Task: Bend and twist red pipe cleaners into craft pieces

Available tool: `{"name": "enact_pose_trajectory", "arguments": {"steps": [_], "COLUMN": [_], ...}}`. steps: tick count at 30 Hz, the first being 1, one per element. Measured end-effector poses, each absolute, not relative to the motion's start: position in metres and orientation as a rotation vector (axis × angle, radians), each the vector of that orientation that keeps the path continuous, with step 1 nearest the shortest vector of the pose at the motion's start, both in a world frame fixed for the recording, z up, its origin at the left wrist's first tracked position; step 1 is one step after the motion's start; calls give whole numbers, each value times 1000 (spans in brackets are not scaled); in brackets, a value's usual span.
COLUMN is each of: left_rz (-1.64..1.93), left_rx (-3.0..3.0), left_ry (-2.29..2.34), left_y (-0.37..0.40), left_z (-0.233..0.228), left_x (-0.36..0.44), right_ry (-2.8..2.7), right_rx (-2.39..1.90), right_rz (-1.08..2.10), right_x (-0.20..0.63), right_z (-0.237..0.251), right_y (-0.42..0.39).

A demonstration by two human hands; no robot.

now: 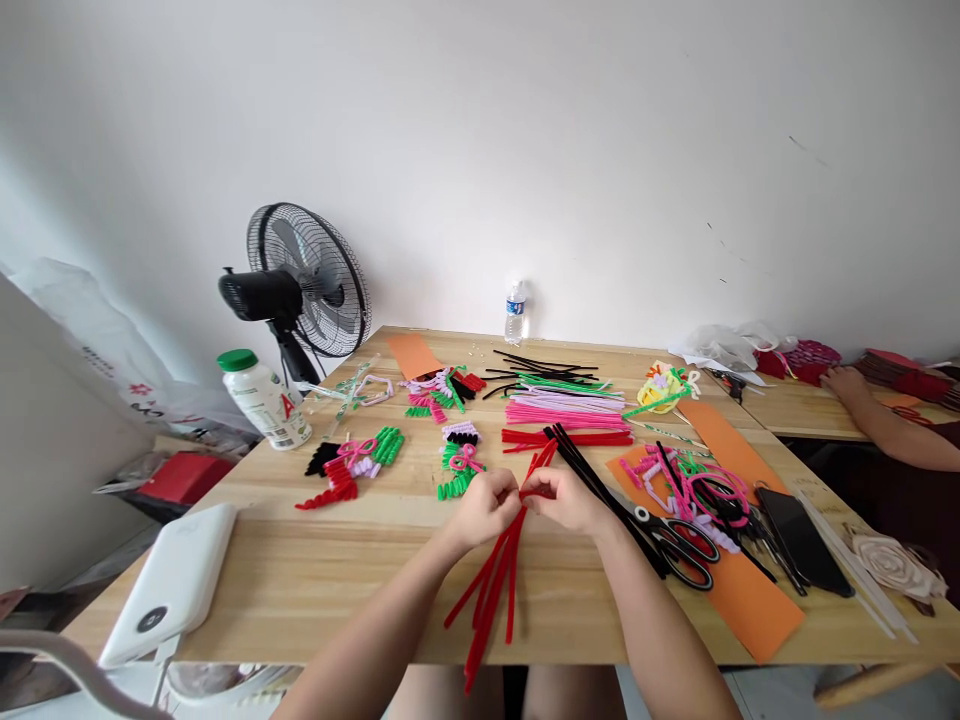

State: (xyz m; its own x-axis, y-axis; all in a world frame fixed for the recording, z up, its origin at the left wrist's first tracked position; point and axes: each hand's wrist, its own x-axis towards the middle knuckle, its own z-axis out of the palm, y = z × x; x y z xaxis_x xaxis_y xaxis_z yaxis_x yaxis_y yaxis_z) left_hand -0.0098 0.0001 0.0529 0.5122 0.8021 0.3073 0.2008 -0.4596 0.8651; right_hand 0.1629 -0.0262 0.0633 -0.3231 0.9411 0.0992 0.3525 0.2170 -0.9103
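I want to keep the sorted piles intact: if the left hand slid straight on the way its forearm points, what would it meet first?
Probably the right hand, which faces the left hand on the same red pipe cleaners. Past it lie the black pipe cleaners and the scissors; depth is hard to judge.

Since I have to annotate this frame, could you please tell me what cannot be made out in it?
- Head view: where the red pipe cleaners are pinched is hidden by the fingers of the left hand and right hand.
- The water bottle label is too small to read.
- The co-worker's arm is cut off by the right edge.
- The white device front is too blurred to read.
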Motion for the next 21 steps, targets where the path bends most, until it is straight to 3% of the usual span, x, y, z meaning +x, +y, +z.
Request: {"name": "enact_pose_trajectory", "arguments": {"steps": [4,7,10,16,19,21], "left_rz": [615,521,691,986,977,978], "left_rx": [1251,1187,1422,2272,2399,2353], "left_ry": [893,840,816,526,467,549], "left_y": [10,14,13,10,8,5], "left_z": [49,50,55,61,57,54], "left_x": [-6,-8,-14,-24,-23,-19], "right_ry": [-2082,-2102,-1930,-1595,-1583,-1668], "right_rx": [-1132,-1109,-1195,-1312,-1314,-1315], "right_rz": [366,242,464,1279,1397,1291], "right_x": [151,149,154,167,171,171], "right_z": [65,62,61,61,61,63], "right_y": [-30,-29,-26,-22,-21,-22]}}
